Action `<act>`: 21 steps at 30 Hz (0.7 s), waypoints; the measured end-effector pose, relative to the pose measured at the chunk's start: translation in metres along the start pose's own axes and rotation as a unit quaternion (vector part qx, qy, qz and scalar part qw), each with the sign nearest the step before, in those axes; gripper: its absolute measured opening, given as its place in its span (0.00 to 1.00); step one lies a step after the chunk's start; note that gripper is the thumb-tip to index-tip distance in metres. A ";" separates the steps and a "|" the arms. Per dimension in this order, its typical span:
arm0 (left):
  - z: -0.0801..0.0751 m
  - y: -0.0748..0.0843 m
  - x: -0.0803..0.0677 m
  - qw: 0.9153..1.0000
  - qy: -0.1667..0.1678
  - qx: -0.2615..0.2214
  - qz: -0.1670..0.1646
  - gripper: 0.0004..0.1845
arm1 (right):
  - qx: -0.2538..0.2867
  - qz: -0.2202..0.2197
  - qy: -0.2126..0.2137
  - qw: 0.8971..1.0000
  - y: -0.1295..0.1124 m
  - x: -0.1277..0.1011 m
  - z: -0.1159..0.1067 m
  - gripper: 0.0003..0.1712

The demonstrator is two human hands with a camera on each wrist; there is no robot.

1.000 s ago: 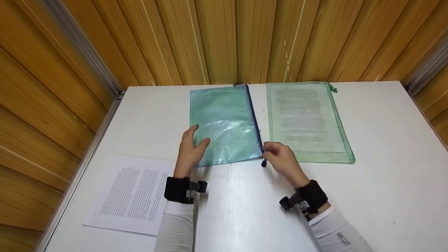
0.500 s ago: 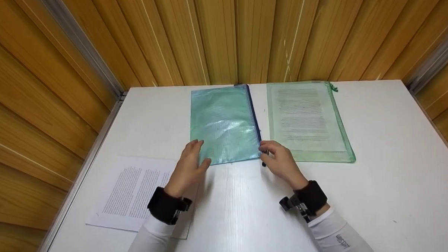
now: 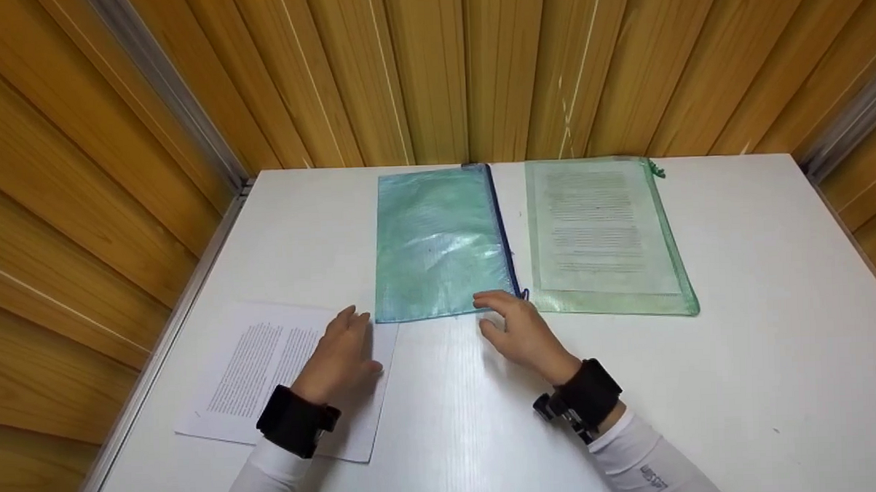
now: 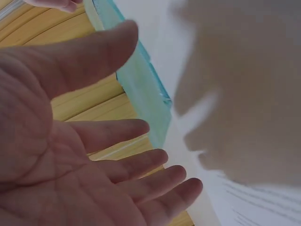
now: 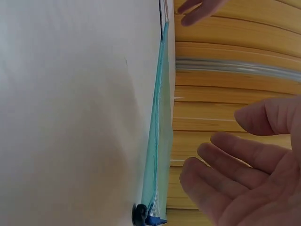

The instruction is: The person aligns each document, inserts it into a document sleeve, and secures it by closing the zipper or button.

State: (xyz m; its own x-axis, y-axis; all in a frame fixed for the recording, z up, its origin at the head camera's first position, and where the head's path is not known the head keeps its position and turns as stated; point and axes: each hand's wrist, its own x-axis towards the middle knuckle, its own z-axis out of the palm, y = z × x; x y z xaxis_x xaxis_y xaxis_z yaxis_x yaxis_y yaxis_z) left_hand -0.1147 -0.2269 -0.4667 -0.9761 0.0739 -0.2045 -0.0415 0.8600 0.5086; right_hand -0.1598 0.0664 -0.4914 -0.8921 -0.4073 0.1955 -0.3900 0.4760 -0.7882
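Observation:
My left hand (image 3: 336, 359) hovers over the right part of a stack of printed paper (image 3: 245, 369), fingers extended and holding nothing. In the left wrist view its shadow falls across the paper (image 4: 263, 141). A blue-green zip folder (image 3: 438, 246) lies flat at the middle, its dark blue zipper (image 3: 503, 229) along the right side. Just above this folder's near right corner is my right hand (image 3: 525, 334), fingers relaxed and apart from the thumb. In the right wrist view nothing sits between these fingers, and the dark zipper pull (image 5: 139, 214) shows at the folder's corner.
A green zip folder (image 3: 615, 305) with a printed sheet inside lies to the right of the blue-green one. All rest on a white table (image 3: 762, 337). Wood-patterned panels (image 3: 432, 71) rise behind its far edge and along the left.
My left hand has drawn back from the blue-green folder, leftward and nearer, to above the paper. My right hand has let go of the zipper pull and shifted slightly left.

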 end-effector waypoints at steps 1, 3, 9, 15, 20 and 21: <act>0.000 -0.001 0.000 1.000 -0.005 0.009 -0.008 0.44 | -0.006 -0.013 -0.010 1.000 -0.002 0.000 0.004 0.19; 0.001 -0.003 0.000 0.999 -0.010 0.028 -0.016 0.46 | -0.022 -0.038 -0.033 0.999 -0.007 -0.001 0.013 0.20; 0.003 -0.007 0.000 0.997 -0.019 0.070 -0.026 0.49 | -0.065 -0.087 -0.126 0.986 -0.024 -0.005 0.041 0.23; 0.006 -0.007 0.001 0.995 -0.029 0.084 -0.042 0.49 | -0.119 -0.122 -0.200 0.965 -0.043 -0.012 0.059 0.22; 0.010 -0.002 -0.005 0.994 -0.010 0.107 -0.012 0.45 | -0.155 -0.170 -0.233 0.945 -0.051 -0.014 0.063 0.24; 0.012 0.000 -0.006 0.993 -0.002 0.114 -0.001 0.44 | -0.162 -0.178 -0.236 0.941 -0.051 -0.014 0.063 0.25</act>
State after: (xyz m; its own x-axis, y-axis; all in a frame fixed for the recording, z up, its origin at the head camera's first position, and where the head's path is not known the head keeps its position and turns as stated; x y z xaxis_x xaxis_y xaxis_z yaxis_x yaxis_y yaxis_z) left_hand -0.1066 -0.2218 -0.4754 -0.9750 0.0731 -0.2099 0.0058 0.9524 0.3048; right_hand -0.1126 -0.0016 -0.4908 -0.5205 -0.8508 0.0721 -0.7625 0.4251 -0.4878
